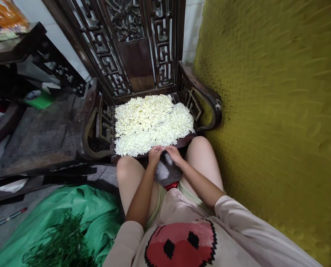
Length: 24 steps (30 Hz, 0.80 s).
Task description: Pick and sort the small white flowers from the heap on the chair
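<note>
My left hand [155, 155] and my right hand [173, 153] meet just in front of the chair seat's edge, fingertips pinched close together. Between them shows a tiny white flower [163, 149], only partly visible. Right beyond my fingers, a wide layer of small loose flowers covers the seat. Toward the back left the flowers [143, 113] look creamy yellow; a whiter band of flowers [165, 131] runs along the front and right. The dark carved wooden chair [141, 83] carries them between its two armrests.
A yellow textured mat [271, 111] stands upright close on the right. At left is another dark wooden chair [51, 129] with a green roll of tape [40, 99]. A green sack [98, 211] with leafy green stems [65, 244] lies at lower left. My knees flank the seat.
</note>
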Available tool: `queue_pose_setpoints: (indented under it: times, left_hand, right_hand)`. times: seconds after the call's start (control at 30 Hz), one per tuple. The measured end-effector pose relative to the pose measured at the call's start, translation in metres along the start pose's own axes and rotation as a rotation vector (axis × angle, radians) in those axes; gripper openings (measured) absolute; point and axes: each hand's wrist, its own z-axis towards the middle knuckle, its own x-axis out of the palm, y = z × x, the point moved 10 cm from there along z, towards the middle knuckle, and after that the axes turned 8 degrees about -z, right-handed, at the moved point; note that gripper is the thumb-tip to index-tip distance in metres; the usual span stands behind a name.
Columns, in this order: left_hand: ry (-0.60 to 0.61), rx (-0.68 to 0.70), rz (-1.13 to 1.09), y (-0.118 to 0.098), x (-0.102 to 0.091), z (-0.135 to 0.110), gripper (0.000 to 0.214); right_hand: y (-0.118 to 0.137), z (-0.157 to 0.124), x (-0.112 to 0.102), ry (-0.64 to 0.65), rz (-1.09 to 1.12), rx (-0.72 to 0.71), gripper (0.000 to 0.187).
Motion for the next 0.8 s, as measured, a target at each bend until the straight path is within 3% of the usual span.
queue_pose_setpoints:
  times: [0.17, 0.4, 0.63, 0.8]
  left_hand:
    - [0.013, -0.020, 0.001, 0.000, 0.002, -0.001, 0.018]
    - [0.078, -0.180, -0.073, 0.003, 0.013, -0.007, 0.028]
    - [0.122, -0.131, -0.071, -0.005, 0.016, -0.008, 0.034]
    - [0.109, -0.158, -0.093, 0.004, 0.018, -0.007, 0.029]
  right_hand:
    - [0.006, 0.000, 0.002, 0.020, -0.004, -0.043, 0.033]
    - [0.008, 0.000, 0.005, 0.066, 0.040, -0.057, 0.036]
    - [0.011, -0.005, 0.007, 0.082, 0.091, -0.006, 0.041]
    - [0.015, -0.010, 0.010, 0.101, 0.085, 0.038, 0.042]
